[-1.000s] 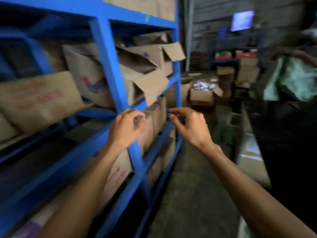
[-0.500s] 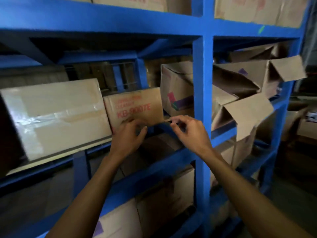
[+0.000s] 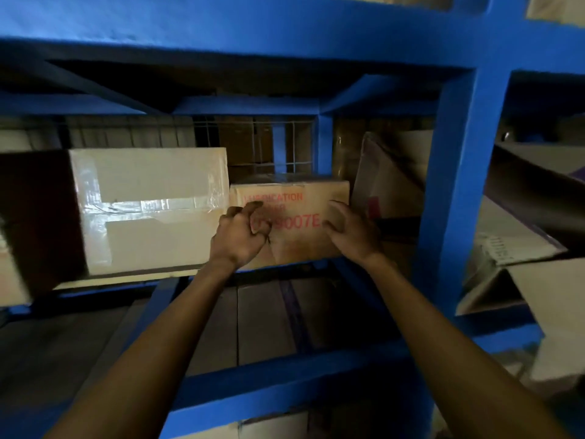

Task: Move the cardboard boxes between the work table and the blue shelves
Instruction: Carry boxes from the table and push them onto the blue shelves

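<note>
Cardboard box (image 3: 289,221) with red lettering is seen at frame centre, resting on the blue shelves (image 3: 444,198). It is touched by the curled left hand (image 3: 240,232) and open right hand (image 3: 351,231); no firm grasp is shown, so its transfer is judged barely begun.

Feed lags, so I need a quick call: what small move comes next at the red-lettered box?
Probably spread both hands to the side edges of the red-lettered box: the left hand and right hand sit before its front face, neither clearly gripping.
</note>
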